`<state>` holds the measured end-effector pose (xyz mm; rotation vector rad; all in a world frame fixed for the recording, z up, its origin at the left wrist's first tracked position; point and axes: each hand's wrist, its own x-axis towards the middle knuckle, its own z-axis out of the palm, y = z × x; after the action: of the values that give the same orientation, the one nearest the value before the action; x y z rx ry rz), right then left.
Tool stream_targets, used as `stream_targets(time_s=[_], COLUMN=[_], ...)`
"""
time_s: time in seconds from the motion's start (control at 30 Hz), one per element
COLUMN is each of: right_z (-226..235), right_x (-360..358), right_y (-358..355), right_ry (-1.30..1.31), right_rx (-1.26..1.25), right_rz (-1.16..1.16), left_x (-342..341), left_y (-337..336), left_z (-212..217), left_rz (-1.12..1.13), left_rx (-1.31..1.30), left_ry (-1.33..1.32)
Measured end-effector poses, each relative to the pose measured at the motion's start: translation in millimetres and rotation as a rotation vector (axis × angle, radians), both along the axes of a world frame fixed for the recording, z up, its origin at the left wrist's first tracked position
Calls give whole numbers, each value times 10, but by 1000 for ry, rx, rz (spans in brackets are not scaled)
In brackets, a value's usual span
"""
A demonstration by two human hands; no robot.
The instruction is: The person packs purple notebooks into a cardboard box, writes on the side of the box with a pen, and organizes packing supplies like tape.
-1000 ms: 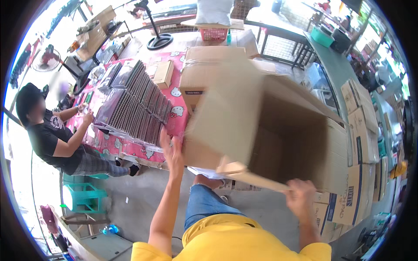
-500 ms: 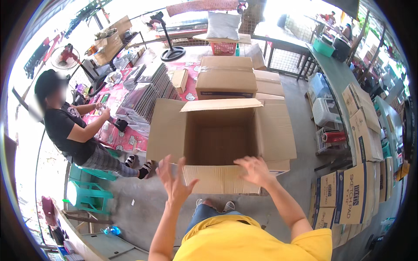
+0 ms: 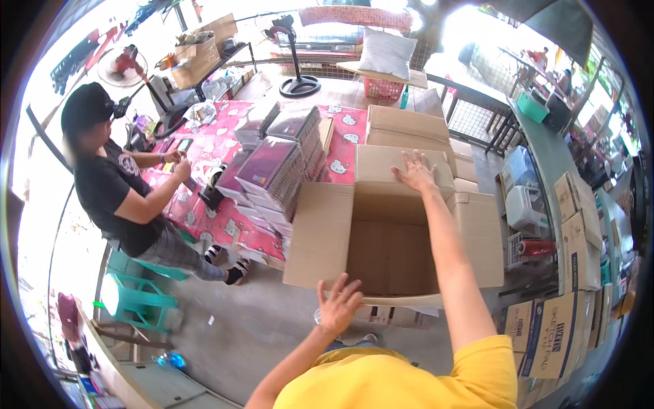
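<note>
A large open cardboard box point(image 3: 392, 255) stands in front of me with its flaps folded outward. My right hand point(image 3: 413, 172) reaches across the opening and lies flat on the far flap point(image 3: 381, 163), fingers spread. At the near edge of the box hovers my left hand point(image 3: 338, 305), fingers apart and holding nothing. The inside of the box looks bare.
Stacks of flat dark packets point(image 3: 276, 170) sit on a red patterned table point(image 3: 218, 218) left of the box. A person in a black shirt point(image 3: 116, 191) sits at that table. Closed cartons point(image 3: 405, 126) lie behind, more cartons point(image 3: 545, 334) at right, a green stool point(image 3: 139, 303) at left.
The box came down from a tilted, held position and now stands upright and open. My right hand moved from the near side to the far flap; my left hand stays by the near edge.
</note>
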<state>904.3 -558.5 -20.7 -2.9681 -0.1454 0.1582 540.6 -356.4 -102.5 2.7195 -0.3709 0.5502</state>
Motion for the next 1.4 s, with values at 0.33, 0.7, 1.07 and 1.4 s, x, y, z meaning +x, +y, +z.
stream_targets(time_s=[0.33,0.7,1.07,1.4], right_z=[543,-285,-330,-1856], right_x=[-2237,-3500,-3369,-3812], right_y=[-37,10,221,-894], right_ry=[-39,-235,-238,-496], right_rx=[452,115,95,-419], right_rz=[293,109,220,613], left_x=[983,2214,133,123], left_y=[678,400,405,-130], left_z=[1140,1312,1466,718], left_rz=[-225,135,-557,-748], left_rx=[-432,82,-903,-515], left_ry=[295,130,472,82])
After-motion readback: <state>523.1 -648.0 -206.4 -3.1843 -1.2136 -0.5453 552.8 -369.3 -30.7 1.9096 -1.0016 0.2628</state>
